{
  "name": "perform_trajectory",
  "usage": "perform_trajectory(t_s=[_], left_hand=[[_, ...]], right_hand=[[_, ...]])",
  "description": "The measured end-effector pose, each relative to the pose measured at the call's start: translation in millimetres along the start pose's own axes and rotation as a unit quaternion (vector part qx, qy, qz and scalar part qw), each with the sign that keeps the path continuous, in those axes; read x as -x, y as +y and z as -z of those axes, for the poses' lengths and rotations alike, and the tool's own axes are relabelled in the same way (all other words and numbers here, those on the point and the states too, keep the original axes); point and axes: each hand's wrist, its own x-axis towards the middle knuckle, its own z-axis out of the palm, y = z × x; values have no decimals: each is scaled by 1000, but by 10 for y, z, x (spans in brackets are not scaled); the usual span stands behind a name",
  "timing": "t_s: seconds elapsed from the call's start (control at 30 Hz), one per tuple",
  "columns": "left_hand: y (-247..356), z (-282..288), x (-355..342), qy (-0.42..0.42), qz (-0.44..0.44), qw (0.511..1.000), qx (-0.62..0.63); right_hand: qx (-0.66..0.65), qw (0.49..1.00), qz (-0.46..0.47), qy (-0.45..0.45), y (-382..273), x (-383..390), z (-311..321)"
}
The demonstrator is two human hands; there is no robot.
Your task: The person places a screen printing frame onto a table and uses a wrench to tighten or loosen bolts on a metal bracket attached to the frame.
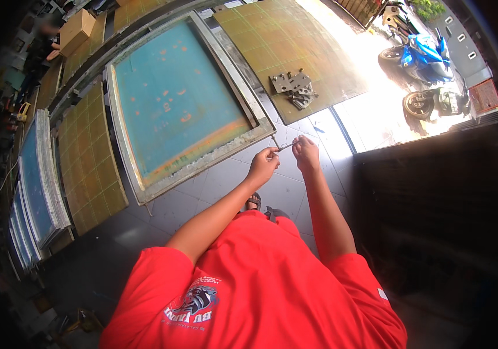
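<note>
My left hand [263,167] and my right hand [306,156] are closed on a thin metal tool [285,145] held between them, just below the near right corner of a screen frame [142,195]. The frame has a worn metal border and a blue mesh [173,110] with orange patches. A small rod hangs from that corner near the tool; whether they touch I cannot tell. Beyond my right hand, several drilled metal plates [289,84] lie in a pile on a yellowish board [330,58].
At left are a yellowish gridded board [89,148] and stacked blue screens [40,180]. A cardboard box [76,32] sits beside a blurred person [48,35]. Motorbikes [426,61] stand outside at upper right. A dark panel [423,198] borders my right side. Grey floor tiles [226,183] lie below.
</note>
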Motion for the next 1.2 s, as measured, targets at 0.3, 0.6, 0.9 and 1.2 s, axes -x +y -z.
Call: perform_trajectory(t_s=[0.3, 0.6, 0.9, 1.2], left_hand=[[283, 176, 124, -99, 111, 900, 409], [40, 434, -205, -220, 147, 907, 328], [121, 539, -249, -269, 131, 929, 219], [470, 373, -122, -162, -11, 967, -198]], right_hand=[[339, 782, 510, -112, -257, 1221, -635], [550, 559, 539, -307, 96, 1604, -585], [568, 570, 513, -301, 26, 1599, -470], [361, 909, 56, -200, -24, 653, -205]])
